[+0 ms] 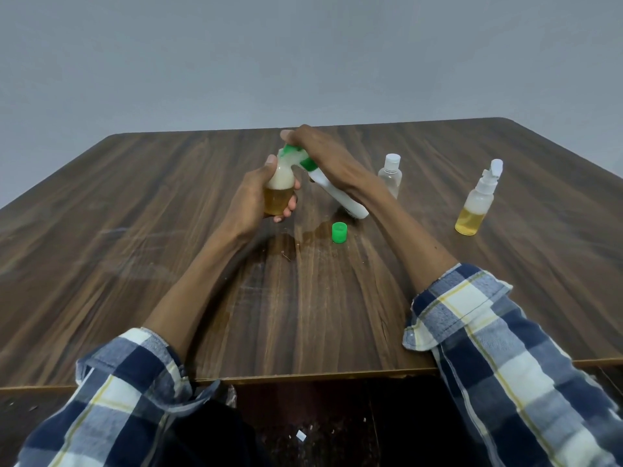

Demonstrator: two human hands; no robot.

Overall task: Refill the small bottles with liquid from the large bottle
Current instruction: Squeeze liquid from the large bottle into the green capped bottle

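Checked sleeves (526, 382) fill the bottom of the view, rolled back from both forearms, probably to keep the cloth out of the liquid. Beyond them the wooden table (135, 230) carries everything else.

On it, the large bottle (337, 193) is white with green at its neck. It is tipped over steeply, base low and to the right, spout raised toward the left, so that its contents can run downward into the bottle beside it. Its far end is gripped by the right hand (320, 150), fingers curled round the green top, seemingly to steer the spout.

Next in size, the left hand (259, 193) is wrapped round a small bottle (278, 190), holding it upright just under the spout. Amber liquid sits in its lower part with pale foam above, so the filling looks well along.

To the right stands a spray bottle (477, 203), partly full of the same amber liquid, likely already done. Between it and the hands stands a clear bottle (390, 175) with a white cap, apparently empty and waiting its turn.

A wet patch (303, 235) glistens on the wood below the pour. At its edge lies a green cap (339, 232), set aside nearby for refitting.
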